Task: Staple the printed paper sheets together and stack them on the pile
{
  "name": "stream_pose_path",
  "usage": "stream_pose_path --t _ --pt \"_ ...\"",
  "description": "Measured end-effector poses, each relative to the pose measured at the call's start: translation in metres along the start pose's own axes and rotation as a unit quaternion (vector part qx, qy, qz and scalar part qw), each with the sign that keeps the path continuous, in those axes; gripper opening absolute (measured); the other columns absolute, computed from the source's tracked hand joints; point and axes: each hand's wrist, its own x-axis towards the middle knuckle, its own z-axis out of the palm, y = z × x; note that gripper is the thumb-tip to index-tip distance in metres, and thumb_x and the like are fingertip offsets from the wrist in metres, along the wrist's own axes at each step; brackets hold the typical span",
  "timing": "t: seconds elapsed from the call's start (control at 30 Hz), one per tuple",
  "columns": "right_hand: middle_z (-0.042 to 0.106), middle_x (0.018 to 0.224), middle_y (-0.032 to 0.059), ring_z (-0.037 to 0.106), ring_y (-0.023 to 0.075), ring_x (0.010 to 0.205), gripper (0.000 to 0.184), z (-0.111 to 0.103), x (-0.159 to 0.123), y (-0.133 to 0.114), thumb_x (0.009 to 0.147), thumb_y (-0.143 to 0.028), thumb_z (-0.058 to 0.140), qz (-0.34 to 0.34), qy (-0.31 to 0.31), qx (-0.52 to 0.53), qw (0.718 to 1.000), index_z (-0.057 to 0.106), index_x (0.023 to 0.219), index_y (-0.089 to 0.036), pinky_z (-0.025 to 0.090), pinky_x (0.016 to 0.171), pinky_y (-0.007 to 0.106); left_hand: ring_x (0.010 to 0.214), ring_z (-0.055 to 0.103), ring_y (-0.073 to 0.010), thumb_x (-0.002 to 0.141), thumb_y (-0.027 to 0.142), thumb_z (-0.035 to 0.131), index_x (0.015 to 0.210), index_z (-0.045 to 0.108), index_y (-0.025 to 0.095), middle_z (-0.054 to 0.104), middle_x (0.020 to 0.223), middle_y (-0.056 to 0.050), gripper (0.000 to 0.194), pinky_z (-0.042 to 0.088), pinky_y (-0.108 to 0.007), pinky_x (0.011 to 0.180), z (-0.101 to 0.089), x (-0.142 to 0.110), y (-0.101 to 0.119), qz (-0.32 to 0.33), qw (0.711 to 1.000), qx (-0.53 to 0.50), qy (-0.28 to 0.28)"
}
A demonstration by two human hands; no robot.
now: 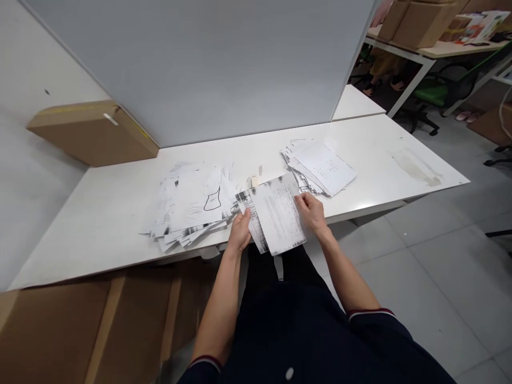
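Both my hands hold a few printed sheets (276, 216) over the front edge of the white table (100, 224). My left hand (240, 232) grips their left edge, fingers closed under the paper and thumb on top. My right hand (312, 210) pinches the right edge of the top sheet. To the left lies a messy pile of printed papers (192, 205), its top sheet bearing a black outline drawing. A second, smaller stack of papers (320, 168) rests on the table just beyond my right hand.
A large grey partition board (208, 64) stands at the table's back. A cardboard box (94, 133) sits at the far left, and flat cardboard (80, 325) lies under the table's front left. At the upper right stand another desk with boxes (424, 24) and office chairs.
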Motion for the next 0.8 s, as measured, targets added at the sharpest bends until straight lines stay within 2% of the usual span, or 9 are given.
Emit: stream_pose_path --t 0.13,0.47,0.53,0.6,0.7,0.8 --pt "0.038 0.056 -0.0039 0.035 0.0124 0.055 0.031 0.025 -0.004 0.002 0.087 -0.046 0.041 -0.003 -0.027 -0.003 1.000 0.043 0.068 -0.022 0.027 0.053 0.026 0.101 0.065 -0.0295 0.069 0.050 0.070 0.094 0.067 0.011 0.073 0.091 -0.014 0.046 0.053 -0.040 0.089 -0.001 0.000 -0.002 -0.002 1.000 -0.016 -0.019" --pt "0.045 0.058 -0.0028 0.038 0.0131 0.054 0.032 0.039 -0.008 0.006 0.089 -0.048 0.039 -0.009 -0.061 -0.017 0.998 0.047 0.071 -0.022 0.028 0.054 0.026 0.112 0.059 -0.0295 0.072 0.047 0.069 0.103 0.066 0.012 0.070 0.104 -0.015 0.047 0.046 -0.043 0.099 -0.006 0.004 -0.008 0.009 0.999 -0.027 -0.033" --pt "0.051 0.064 -0.0007 0.042 0.0136 0.056 0.032 0.039 -0.008 0.009 0.088 -0.048 0.040 -0.010 -0.052 -0.030 0.998 0.052 0.078 -0.021 0.032 0.057 0.027 0.112 0.059 -0.0295 0.072 0.047 0.069 0.103 0.065 0.012 0.070 0.104 -0.016 0.047 0.046 -0.043 0.099 -0.006 0.003 -0.008 0.011 0.999 -0.029 -0.032" --pt "0.059 0.080 0.0045 0.048 0.0150 0.064 0.034 0.036 -0.007 0.012 0.086 -0.049 0.044 -0.006 -0.032 -0.028 0.999 0.056 0.092 -0.018 0.037 0.063 0.029 0.112 0.059 -0.0291 0.072 0.046 0.069 0.103 0.065 0.012 0.070 0.105 -0.015 0.046 0.046 -0.043 0.099 -0.006 0.003 -0.008 0.012 0.999 -0.033 -0.029" --pt "0.061 0.102 0.0111 0.054 0.0171 0.076 0.047 0.029 -0.006 0.015 0.083 -0.049 0.048 0.031 -0.034 0.012 0.999 0.052 0.115 -0.014 0.042 0.071 0.032 0.111 0.060 -0.0288 0.072 0.046 0.070 0.103 0.065 0.012 0.070 0.104 -0.015 0.046 0.046 -0.043 0.099 -0.005 0.002 -0.006 0.007 0.999 -0.037 -0.026" --pt "0.063 0.094 0.0077 0.055 0.0171 0.077 0.053 0.024 -0.007 0.016 0.080 -0.050 0.052 0.075 -0.087 0.063 0.991 0.050 0.120 -0.015 0.043 0.072 0.031 0.110 0.061 -0.0288 0.070 0.046 0.072 0.102 0.065 0.012 0.070 0.104 -0.015 0.047 0.047 -0.043 0.098 -0.004 0.002 -0.004 0.003 0.999 -0.040 -0.017"
